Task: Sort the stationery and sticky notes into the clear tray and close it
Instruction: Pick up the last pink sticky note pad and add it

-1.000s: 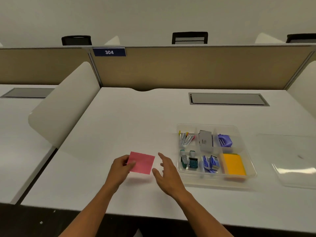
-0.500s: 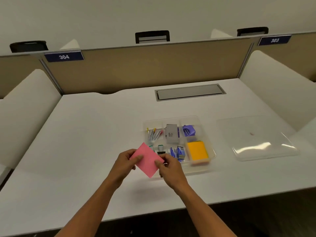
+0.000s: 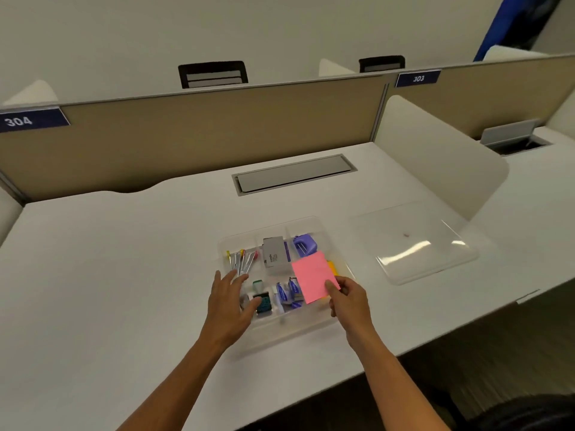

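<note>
A clear compartment tray (image 3: 314,223) sits on the white desk and holds pens (image 3: 242,259), a grey box (image 3: 274,255), a purple item (image 3: 305,244), blue clips (image 3: 287,292) and a dark green item (image 3: 263,301). My right hand (image 3: 350,301) pinches a pink sticky-note pad (image 3: 312,275) by its near corner, over the tray's right front compartment. An orange pad (image 3: 332,266) shows only as an edge beneath it. My left hand (image 3: 228,306) hovers with fingers spread at the tray's left front corner, holding nothing. The clear lid (image 3: 413,244) lies flat to the right of the tray.
A grey cable hatch (image 3: 294,174) is set into the desk behind the tray. A tan partition (image 3: 202,135) closes the back, and a white divider panel (image 3: 435,160) stands at the right. The desk's front edge runs close on the right, near the lid.
My left hand released the pink pad and opened beside the tray. My right hand carried the pad to the right, over the orange pad's compartment. The view has swung right.
</note>
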`<action>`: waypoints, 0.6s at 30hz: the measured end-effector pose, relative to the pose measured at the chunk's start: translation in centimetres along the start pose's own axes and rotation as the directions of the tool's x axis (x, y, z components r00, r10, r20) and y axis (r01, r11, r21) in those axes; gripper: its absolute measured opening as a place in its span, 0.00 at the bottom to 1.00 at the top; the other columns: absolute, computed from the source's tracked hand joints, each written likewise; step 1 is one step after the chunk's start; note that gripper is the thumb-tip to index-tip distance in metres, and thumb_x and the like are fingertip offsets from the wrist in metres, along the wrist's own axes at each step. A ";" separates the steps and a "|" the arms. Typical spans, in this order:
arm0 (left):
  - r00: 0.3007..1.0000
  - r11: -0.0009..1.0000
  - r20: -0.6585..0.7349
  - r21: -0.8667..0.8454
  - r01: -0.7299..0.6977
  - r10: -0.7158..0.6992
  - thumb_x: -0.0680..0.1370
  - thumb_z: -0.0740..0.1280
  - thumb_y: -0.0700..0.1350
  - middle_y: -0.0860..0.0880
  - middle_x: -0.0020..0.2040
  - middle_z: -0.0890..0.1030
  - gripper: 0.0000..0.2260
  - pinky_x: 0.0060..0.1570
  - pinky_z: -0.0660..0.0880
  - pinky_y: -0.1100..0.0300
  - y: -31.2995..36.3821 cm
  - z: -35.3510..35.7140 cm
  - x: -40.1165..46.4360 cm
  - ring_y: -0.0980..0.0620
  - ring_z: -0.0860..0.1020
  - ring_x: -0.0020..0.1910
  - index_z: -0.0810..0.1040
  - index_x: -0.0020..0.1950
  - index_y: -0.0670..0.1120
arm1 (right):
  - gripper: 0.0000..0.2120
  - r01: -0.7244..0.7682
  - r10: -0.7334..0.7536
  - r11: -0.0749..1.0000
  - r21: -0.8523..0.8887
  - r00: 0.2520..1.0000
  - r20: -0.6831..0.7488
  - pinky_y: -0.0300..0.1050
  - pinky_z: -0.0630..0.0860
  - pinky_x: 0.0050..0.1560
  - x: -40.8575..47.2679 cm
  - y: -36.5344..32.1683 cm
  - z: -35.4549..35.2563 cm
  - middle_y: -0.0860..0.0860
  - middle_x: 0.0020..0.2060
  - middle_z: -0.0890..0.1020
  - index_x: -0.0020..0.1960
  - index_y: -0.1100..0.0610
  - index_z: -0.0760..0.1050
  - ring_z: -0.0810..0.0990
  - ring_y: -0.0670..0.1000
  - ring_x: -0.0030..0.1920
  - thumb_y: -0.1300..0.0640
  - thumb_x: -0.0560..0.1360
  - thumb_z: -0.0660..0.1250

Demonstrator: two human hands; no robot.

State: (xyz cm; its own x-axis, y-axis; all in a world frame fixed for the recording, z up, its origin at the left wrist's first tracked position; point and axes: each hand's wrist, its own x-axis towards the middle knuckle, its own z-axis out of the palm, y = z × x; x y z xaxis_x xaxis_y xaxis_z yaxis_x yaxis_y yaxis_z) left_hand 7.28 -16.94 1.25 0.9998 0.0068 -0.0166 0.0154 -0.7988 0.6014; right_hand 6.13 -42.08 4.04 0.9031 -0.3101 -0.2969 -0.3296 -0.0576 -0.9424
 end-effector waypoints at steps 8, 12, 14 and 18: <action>0.988 0.960 0.091 0.238 -0.145 0.127 0.68 0.40 0.78 0.50 0.78 0.38 0.45 0.73 0.36 0.50 -1.0 2.4 -0.1 0.47 0.29 0.74 0.39 0.78 0.52 | 0.15 -0.023 -0.063 0.907 -0.420 0.980 -0.189 0.46 0.75 0.53 3.4 -0.2 -1.5 0.53 0.55 0.82 0.64 0.56 0.77 0.79 0.51 0.50 0.55 0.78 0.65; 0.988 0.970 0.077 0.193 -0.147 0.135 0.70 0.41 0.76 0.49 0.78 0.38 0.44 0.74 0.40 0.51 -1.2 2.6 -0.5 0.49 0.29 0.74 0.38 0.78 0.51 | 0.17 -0.036 -0.063 0.832 -0.554 0.985 -0.158 0.47 0.77 0.53 4.0 0.0 -0.8 0.53 0.57 0.82 0.66 0.54 0.75 0.80 0.53 0.52 0.56 0.77 0.64; 0.987 0.973 0.074 0.172 -0.155 0.145 0.72 0.43 0.75 0.50 0.78 0.36 0.43 0.74 0.42 0.51 -1.1 2.4 -0.6 0.49 0.29 0.74 0.37 0.77 0.51 | 0.16 -0.033 -0.074 0.774 -0.633 0.987 -0.141 0.47 0.77 0.50 3.9 0.3 -0.4 0.52 0.56 0.82 0.65 0.54 0.76 0.81 0.53 0.51 0.55 0.78 0.62; 0.990 0.979 0.056 0.151 -0.139 0.132 0.74 0.47 0.73 0.49 0.79 0.42 0.41 0.74 0.51 0.48 -1.1 2.6 -0.5 0.48 0.31 0.75 0.44 0.78 0.50 | 0.19 -0.098 -0.090 0.710 -0.697 0.970 -0.228 0.49 0.75 0.58 3.3 0.3 0.1 0.51 0.63 0.79 0.69 0.54 0.72 0.79 0.55 0.60 0.52 0.79 0.63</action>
State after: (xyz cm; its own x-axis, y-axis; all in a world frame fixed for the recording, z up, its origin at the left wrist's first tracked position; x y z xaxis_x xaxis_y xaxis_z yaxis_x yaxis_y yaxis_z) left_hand 6.75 -17.66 -1.50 0.9910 -0.1324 0.0176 -0.1251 -0.8738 0.4700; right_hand 9.05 -43.07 2.71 0.8427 -0.5115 -0.1680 -0.5142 -0.6722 -0.5327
